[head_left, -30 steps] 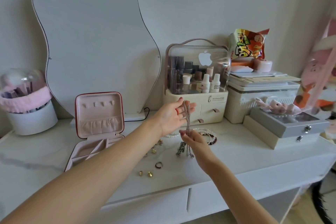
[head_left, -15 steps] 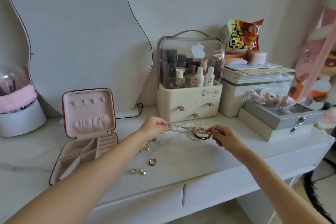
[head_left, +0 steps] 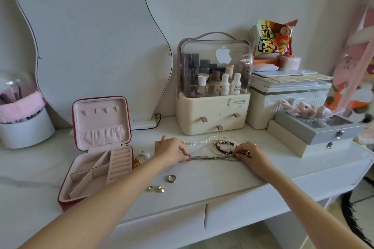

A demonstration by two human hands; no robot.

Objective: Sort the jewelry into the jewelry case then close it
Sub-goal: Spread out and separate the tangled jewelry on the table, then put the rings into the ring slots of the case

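Observation:
A red jewelry case (head_left: pixel 101 127) with pink lining stands open at the left of the white tabletop, its compartments bare. My left hand (head_left: pixel 169 150) and my right hand (head_left: pixel 250 152) each pinch one end of a silver chain necklace (head_left: pixel 210 156), stretched flat between them on the table. Behind it lie a pearl necklace (head_left: pixel 204 140) and a dark red bead bracelet (head_left: pixel 223 145). A ring (head_left: pixel 171 178) and two gold earrings (head_left: pixel 156 188) lie nearer me. Pearl and gold pieces (head_left: pixel 142 157) sit beside the case.
A cream cosmetics organizer (head_left: pixel 212 115) stands behind the hands. To the right are stacked grey and cream boxes (head_left: pixel 311 135) and a white bin (head_left: pixel 283 97) with a snack bag (head_left: pixel 272 38). A curvy mirror (head_left: pixel 91 42) leans on the wall; a brush holder (head_left: pixel 22 119) is far left.
The chain hung vertically between my hands a second ago. Both hands have since lowered it and pulled it out sideways, and it now lies stretched flat on the table.

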